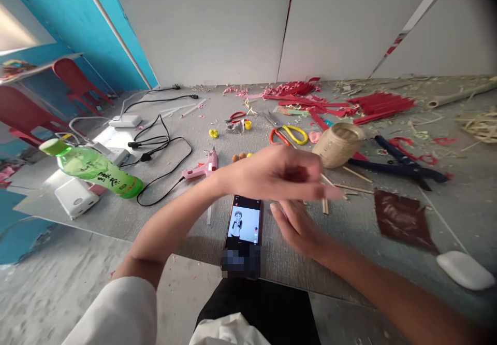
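Note:
My left hand (277, 174) reaches across above my right hand, its fingers bent and drawn together. Its fingertips are smeared by motion, so what they pinch, if anything, cannot be made out. Close by them are thin wooden sticks (325, 206) and a tan woven-looking cup (337, 145). My right hand (301, 228) rests low over the table edge, thumb apart from the fingers; the left hand partly covers its fingertips. Between my forearms lies a phone (244, 220) with a cartoon figure on its screen. Small brown balls (238, 157) show just behind my left wrist.
Left on the table (194, 220) are a pink glue gun (202, 166), a green bottle (97, 169) and black cables (159, 138). Scissors (289, 133), dark-handled pliers (399, 163), red strips (382, 104), a brown wrapper (404, 218) and a white mouse (466, 270) lie rightward.

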A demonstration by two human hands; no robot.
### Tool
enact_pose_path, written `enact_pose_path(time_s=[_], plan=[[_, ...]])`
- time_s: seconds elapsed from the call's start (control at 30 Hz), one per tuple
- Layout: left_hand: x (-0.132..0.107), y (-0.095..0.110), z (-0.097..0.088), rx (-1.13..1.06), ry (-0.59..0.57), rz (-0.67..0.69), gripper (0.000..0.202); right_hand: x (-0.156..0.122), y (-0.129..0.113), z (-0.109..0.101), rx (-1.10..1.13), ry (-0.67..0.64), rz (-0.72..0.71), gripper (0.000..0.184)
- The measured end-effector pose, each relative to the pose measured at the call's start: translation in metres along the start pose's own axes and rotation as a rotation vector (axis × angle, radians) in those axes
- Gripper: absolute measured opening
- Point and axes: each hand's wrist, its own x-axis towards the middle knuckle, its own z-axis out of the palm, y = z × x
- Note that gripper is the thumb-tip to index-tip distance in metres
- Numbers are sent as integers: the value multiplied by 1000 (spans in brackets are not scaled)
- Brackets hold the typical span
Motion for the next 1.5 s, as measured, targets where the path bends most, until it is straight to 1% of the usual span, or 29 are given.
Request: enact_pose_path(time_s=[0.03, 0.1, 0.13, 0.17, 0.23, 0.27, 0.37, 0.57, 0.7, 0.8, 0.93, 1.07, 1.2, 1.3, 1.43, 1.5], plan=[[-4, -11, -5, 57, 81, -22, 37, 1, 0, -1, 3, 23, -20, 30], [-17, -40, -9, 179, 273, -115, 47, 2, 0, -1, 11, 65, -63, 25], [-25, -56, -10, 213, 363, -177, 52, 3, 1, -1, 14, 80, -84, 24], [-32, -71, -9, 212, 422, -229, 55, 4, 2, -1, 13, 91, -102, 24], [-43, -96, -5, 173, 517, -288, 58, 5, 6, -1, 2, 107, -137, 23], [-46, -105, -3, 171, 534, -290, 58, 6, 7, -2, -8, 113, -153, 23], [-51, -121, 4, 157, 563, -262, 61, 8, 11, -5, -39, 120, -186, 25], [-64, -134, 10, 125, 550, -221, 59, 8, 13, -8, -48, 81, -206, 26], [-70, -139, 11, 141, 550, -204, 56, 5, 12, -10, -34, 44, -243, 23], [-69, -139, 14, 146, 536, -199, 54, 3, 12, -11, -22, 33, -255, 20], [-70, -137, 14, 178, 510, -194, 52, -1, 11, -13, -1, -13, -245, 18], [-72, -138, 14, 203, 527, -180, 52, -5, 10, -17, 24, -73, -240, 20], [-71, -141, 17, 209, 500, -158, 51, -5, 10, -20, 41, -107, -205, 21], [-70, -143, 18, 200, 483, -167, 50, -5, 12, -20, 49, -136, -192, 23], [-69, -145, 19, 180, 491, -202, 50, -6, 13, -20, 63, -164, -208, 23], [-69, -146, 19, 180, 476, -211, 50, -5, 13, -20, 68, -174, -220, 23]])
